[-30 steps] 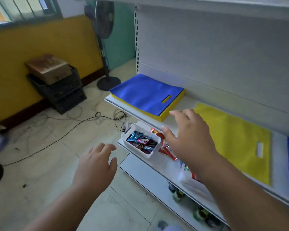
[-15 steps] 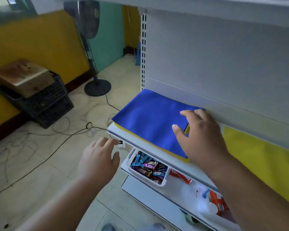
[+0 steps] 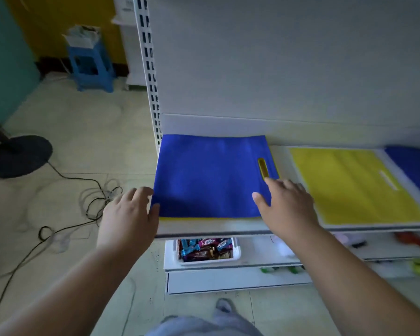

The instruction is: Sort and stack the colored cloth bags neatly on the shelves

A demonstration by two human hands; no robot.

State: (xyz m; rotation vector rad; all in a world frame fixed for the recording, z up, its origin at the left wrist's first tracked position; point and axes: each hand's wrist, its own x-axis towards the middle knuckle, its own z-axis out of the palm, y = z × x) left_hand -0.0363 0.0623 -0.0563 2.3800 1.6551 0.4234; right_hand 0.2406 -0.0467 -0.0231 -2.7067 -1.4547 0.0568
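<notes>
A: We start with the biggest thing, the white shelf (image 3: 228,226). What lies on it?

B: A blue bag (image 3: 209,175) lies flat at the shelf's left end, between our two hands. A yellow edge shows under its near side and through its handle slot, so we judge it tops a mixed pile. Beyond our right hand, further right, a yellow bag (image 3: 354,185) lies flat by itself. At the far right edge, another blue bag (image 3: 415,170) is only partly in view.

A: And our hands?

B: Our left hand (image 3: 129,217) sits at the blue bag's near-left corner. Its grip is loose, the fingers relaxed, the thumb touching the bag's edge, holding nothing that we can see. Our right hand (image 3: 286,202) rests on the near-right corner, just this side of the handle slot. Its grip is wide, the fingers spread flat on the cloth.

A: How far along are we?

B: Early or midway, we reckon. The bags lie flat and fairly square, but the colours are not yet sorted: blue sits over yellow here, with yellow and blue each apart further right. Joining like with like is left.

A: Anything smaller?

B: Below our hands, on a lower shelf, stands a white basket (image 3: 204,259) of wrapped sweets.
</notes>
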